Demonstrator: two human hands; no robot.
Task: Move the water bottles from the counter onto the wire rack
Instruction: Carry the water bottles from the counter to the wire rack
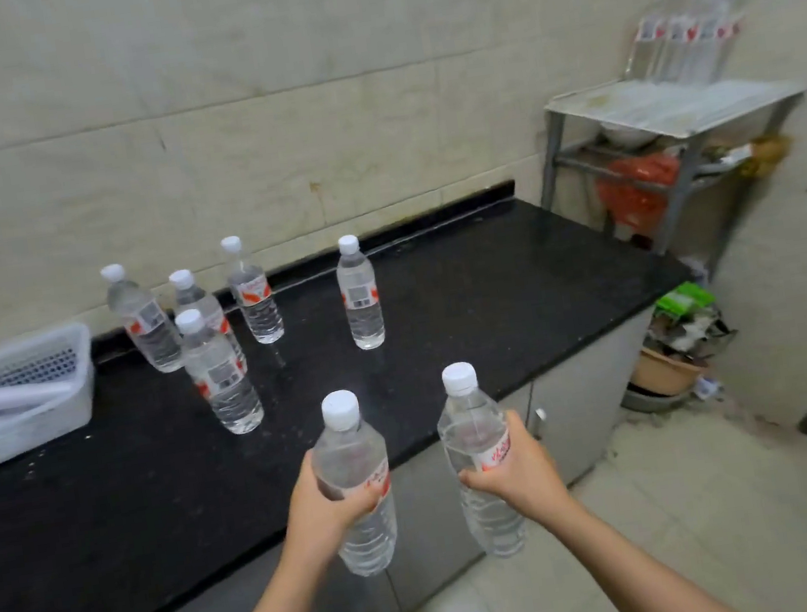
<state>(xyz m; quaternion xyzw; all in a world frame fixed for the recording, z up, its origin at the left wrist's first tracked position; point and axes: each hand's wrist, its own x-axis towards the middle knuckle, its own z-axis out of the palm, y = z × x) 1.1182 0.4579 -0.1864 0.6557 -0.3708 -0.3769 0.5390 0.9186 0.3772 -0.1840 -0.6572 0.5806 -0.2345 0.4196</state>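
My left hand (323, 506) grips a clear water bottle (351, 448) with a white cap and red label, held upright over the counter's front edge. My right hand (514, 461) grips a second water bottle (471, 431) the same way, just past the edge. Several more bottles stand on the black counter (467, 296): one alone in the middle (361, 293), one near the front (219, 373), and a cluster of three behind it (146, 318). The wire rack (674, 104) stands at the counter's right end against the wall, with several blurred bottles (686, 30) on its top shelf.
A white plastic basket (14, 391) sits at the counter's left. The rack's lower shelf holds a bowl (626, 134) and a red bag (634, 190). A bin with rubbish (678, 355) stands on the tiled floor by the cabinet's right end.
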